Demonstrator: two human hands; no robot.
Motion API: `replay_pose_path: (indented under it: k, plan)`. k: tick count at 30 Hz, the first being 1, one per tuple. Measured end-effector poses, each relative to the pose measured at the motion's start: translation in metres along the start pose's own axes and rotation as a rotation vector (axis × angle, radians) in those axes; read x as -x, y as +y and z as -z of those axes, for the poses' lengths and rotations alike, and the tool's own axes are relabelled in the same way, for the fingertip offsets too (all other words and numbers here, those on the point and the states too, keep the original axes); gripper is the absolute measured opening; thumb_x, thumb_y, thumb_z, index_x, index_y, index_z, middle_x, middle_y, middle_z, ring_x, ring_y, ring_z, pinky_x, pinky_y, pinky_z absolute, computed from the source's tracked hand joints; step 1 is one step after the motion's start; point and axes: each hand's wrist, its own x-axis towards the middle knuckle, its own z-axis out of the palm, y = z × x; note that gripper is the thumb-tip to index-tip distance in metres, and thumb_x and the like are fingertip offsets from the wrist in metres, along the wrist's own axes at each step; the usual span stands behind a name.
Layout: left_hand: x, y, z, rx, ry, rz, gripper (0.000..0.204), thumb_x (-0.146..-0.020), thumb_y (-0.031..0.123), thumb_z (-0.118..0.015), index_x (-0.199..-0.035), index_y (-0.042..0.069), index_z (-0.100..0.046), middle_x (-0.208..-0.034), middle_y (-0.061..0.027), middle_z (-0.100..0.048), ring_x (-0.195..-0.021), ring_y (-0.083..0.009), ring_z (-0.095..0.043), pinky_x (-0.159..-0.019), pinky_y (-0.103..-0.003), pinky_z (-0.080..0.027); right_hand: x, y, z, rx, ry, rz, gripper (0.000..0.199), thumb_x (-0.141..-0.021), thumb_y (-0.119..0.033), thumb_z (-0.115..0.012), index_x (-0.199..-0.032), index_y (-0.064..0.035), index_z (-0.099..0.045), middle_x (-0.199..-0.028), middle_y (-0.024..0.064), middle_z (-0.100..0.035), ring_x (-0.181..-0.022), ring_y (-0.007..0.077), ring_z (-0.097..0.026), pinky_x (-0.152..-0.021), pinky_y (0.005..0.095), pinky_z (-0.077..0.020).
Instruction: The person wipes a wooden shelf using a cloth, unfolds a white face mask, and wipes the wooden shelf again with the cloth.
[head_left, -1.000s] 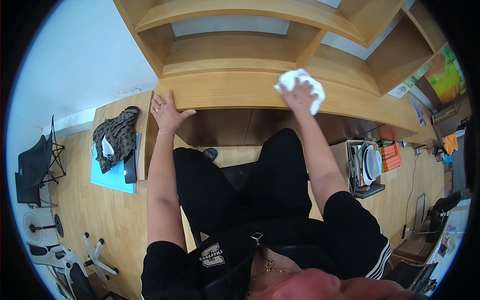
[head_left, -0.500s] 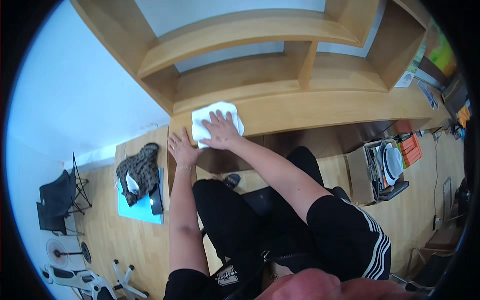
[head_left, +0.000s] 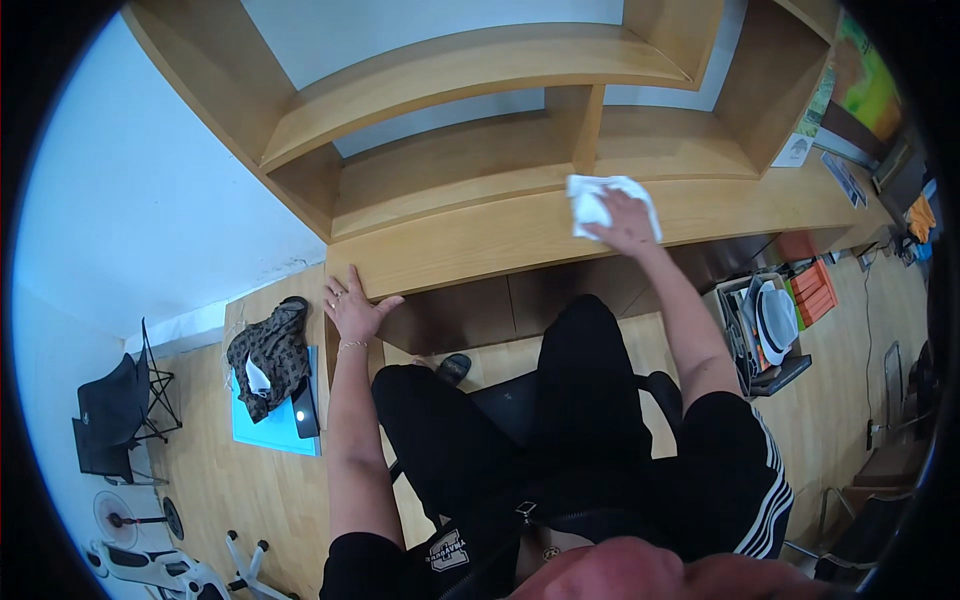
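Observation:
Under my right hand (head_left: 626,222) a white cloth (head_left: 588,208) lies pressed against the wooden desk top (head_left: 480,235), right of its middle. The fingers of that hand are stretched out over the cloth, and part of it is hidden beneath the palm. My left hand (head_left: 355,308) rests at the desk's front left corner, fingers spread, a ring on one finger and a bracelet at the wrist. It holds nothing.
A wooden shelf unit (head_left: 460,170) rises behind the desk top. Right of my legs stands a cardboard box (head_left: 735,345) with books and a white hat (head_left: 776,320), beside an orange crate (head_left: 814,292). At left, a patterned dark cloth (head_left: 270,355) lies over a blue board (head_left: 250,425).
My right hand has slid the white cloth rightward along the desk, away from my left hand. The left hand stays at the corner, its fingers spread wider.

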Motion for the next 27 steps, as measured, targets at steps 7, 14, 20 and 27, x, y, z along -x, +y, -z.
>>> replay_pose_path:
  k: [7, 14, 20, 27]
  plan:
    - [0.005, 0.009, 0.001, 0.010, -0.012, 0.012, 0.117, -0.060, 0.075, -0.073, -0.150, 0.012, -0.032, -0.147, -0.0342, -0.030, -0.139, -0.0499, -0.025, -0.113, -0.058, -0.018, 0.027, 0.133, 0.018, 0.092, 0.102, -0.402, 0.083, -0.084, -0.070, -0.050, -0.144, -0.0138, -0.044, -0.153, 0.0091, -0.039, -0.141, 0.0298, -0.035, -0.111, 0.0534, -0.0273]
    - [0.010, 0.002, -0.002, 0.021, 0.015, -0.005, 0.117, -0.061, 0.076, -0.071, -0.150, 0.011, -0.033, -0.145, -0.0367, -0.032, -0.138, -0.0511, -0.026, -0.113, -0.057, -0.019, 0.020, 0.087, 0.018, 0.101, 0.100, -0.707, 0.081, -0.085, -0.068, -0.049, -0.147, -0.0177, -0.042, -0.154, 0.0121, -0.035, -0.142, 0.0346, -0.031, -0.111, 0.0611, -0.0221]
    - [0.000, 0.000, -0.009, 0.030, 0.069, -0.027, 0.116, -0.061, 0.075, -0.072, -0.150, 0.011, -0.033, -0.145, -0.0362, -0.033, -0.136, -0.0511, -0.028, -0.112, -0.057, -0.020, 0.014, 0.023, -0.003, 0.124, 0.144, -0.639, 0.079, -0.086, -0.067, -0.048, -0.147, -0.0167, -0.042, -0.153, 0.0183, -0.035, -0.142, 0.0383, -0.031, -0.111, 0.0618, -0.0215]
    - [0.005, 0.000, -0.007, -0.015, 0.050, -0.002, 0.116, -0.061, 0.075, -0.072, -0.150, 0.011, -0.033, -0.145, -0.0351, -0.033, -0.137, -0.0508, -0.028, -0.112, -0.056, -0.020, 0.005, -0.103, -0.015, 0.062, 0.040, -0.244, 0.081, -0.087, -0.068, -0.046, -0.148, -0.0150, -0.039, -0.154, 0.0199, -0.032, -0.144, 0.0393, -0.026, -0.113, 0.0601, -0.0192]
